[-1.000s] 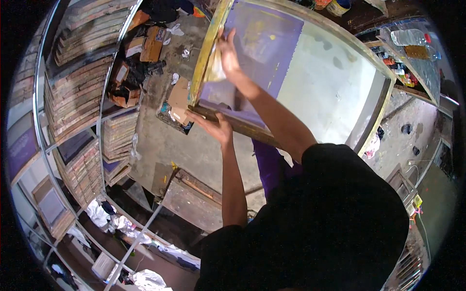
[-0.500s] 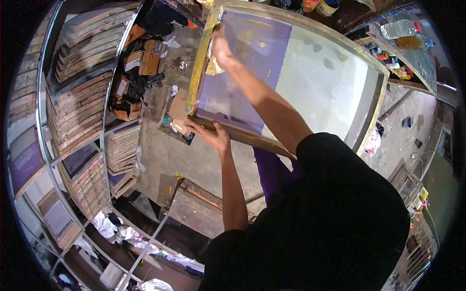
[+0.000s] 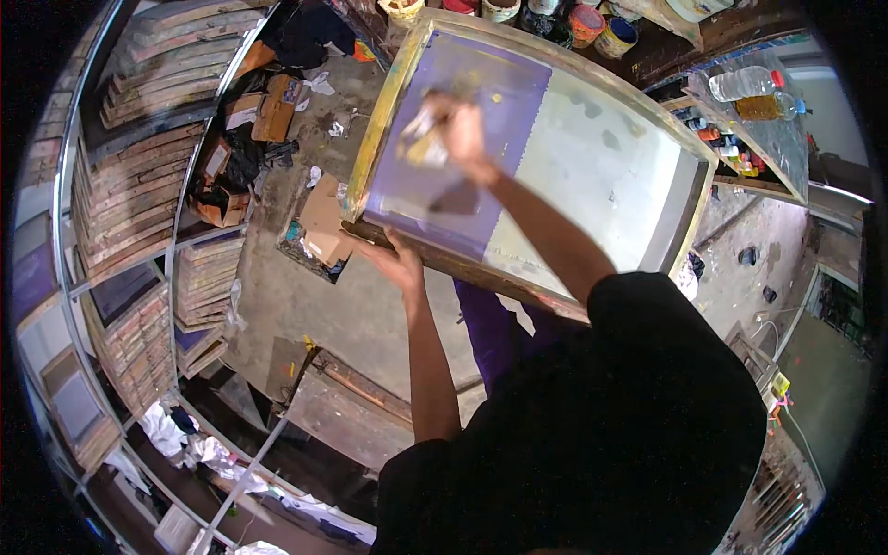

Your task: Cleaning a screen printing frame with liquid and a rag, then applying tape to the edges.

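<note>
A large wooden-framed mesh screen (image 3: 606, 199) is tilted in front of me, its left part coated purple and its right part pale. My left hand (image 3: 393, 257) grips the screen's lower-left corner, fingers wrapped under the wooden bar. My right hand (image 3: 464, 131) is blurred over the purple area, closed on a crumpled white and yellow cloth (image 3: 424, 134) that rests on or very close to the mesh. The screen's lower edge lies across my purple-clad legs.
Racks of stacked wooden frames (image 3: 139, 185) line the left. Paint buckets (image 3: 615, 37) sit behind the screen; a shelf with plastic bottles (image 3: 745, 85) is at the right. Cardboard (image 3: 324, 222) lies on the floor beside me, and a low board (image 3: 347, 393) is below.
My right hand and the cloth have moved from the screen's left bar rightward onto the purple mesh. The screen sits slightly lower and further left in view; my left hand still grips its corner.
</note>
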The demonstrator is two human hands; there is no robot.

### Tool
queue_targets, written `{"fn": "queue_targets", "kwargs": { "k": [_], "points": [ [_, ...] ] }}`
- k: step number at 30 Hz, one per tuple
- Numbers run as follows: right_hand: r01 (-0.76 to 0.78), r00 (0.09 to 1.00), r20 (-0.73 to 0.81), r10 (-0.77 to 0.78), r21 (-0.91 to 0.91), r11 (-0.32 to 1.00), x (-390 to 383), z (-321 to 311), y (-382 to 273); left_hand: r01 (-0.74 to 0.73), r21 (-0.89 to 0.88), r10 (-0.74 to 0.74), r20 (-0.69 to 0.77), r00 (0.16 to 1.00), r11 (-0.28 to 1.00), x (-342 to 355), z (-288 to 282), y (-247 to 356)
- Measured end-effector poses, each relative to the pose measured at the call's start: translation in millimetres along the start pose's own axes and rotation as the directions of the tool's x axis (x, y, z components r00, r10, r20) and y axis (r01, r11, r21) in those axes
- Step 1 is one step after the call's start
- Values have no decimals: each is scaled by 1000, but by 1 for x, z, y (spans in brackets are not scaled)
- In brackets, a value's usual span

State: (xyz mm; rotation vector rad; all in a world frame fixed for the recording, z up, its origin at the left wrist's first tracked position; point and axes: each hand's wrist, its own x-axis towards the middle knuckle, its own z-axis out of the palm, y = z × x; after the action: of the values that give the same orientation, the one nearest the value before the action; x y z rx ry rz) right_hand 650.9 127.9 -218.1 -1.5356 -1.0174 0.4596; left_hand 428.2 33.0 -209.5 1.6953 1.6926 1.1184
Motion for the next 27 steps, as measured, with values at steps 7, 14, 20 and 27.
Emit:
{"fn": "queue_targets", "kwargs": {
  "k": [7,14,20,27],
  "points": [
    [634,742,428,-517,-699,331,108,-60,47,3,-24,-2,18,1000,1000,0,6,4],
    [482,876,416,-245,-782,396,80,-65,31,-15,0,15,-20,1000,1000,-1,-2,5],
    [452,892,410,-190,-816,360,99,-49,25,-43,-26,43,20,999,999,-1,1,8],
    [85,981,25,-192,-947,311,42,-95,31,-4,-12,4,5,1000,1000,-2,4,8]
  ]
}}
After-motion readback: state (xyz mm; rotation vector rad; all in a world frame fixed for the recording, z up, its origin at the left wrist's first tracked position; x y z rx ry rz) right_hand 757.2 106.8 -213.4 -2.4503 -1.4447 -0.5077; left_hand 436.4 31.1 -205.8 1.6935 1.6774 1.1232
